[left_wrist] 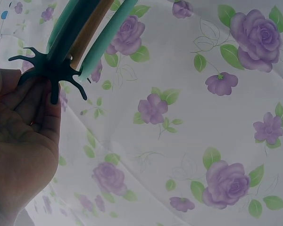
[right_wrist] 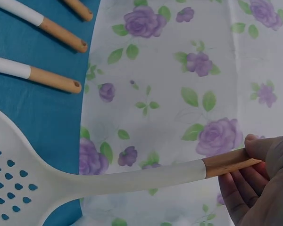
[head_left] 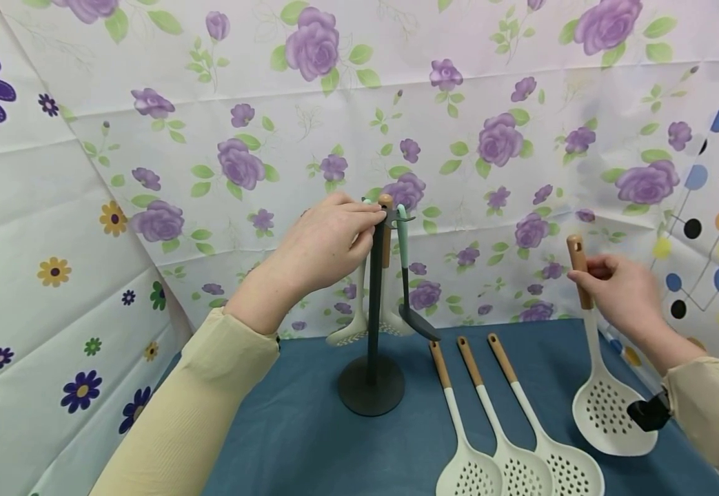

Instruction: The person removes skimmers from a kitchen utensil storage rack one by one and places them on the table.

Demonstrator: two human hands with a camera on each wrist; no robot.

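My left hand (head_left: 332,239) grips the top of a black utensil stand (head_left: 373,296), its fingertips at the ring of hooks (left_wrist: 51,70). A black ladle with a mint handle (head_left: 403,241) hangs on the stand's right side. Also hanging there are a wooden-handled utensil (head_left: 387,248) and a pale slotted one (head_left: 349,332), both partly hidden by the pole and hand. At the right, my right hand (head_left: 631,295) pinches the wooden handle of a white skimmer (head_left: 601,375), held upright with its holed bowl down. That bowl (right_wrist: 19,183) hangs close over the blue cloth.
Three more white skimmers with wooden handles (head_left: 473,362) lie side by side on the blue tablecloth (head_left: 285,420), between the stand and my right hand. Floral cloth (head_left: 241,103) hangs behind the table, with patterned sheets at the left and right sides.
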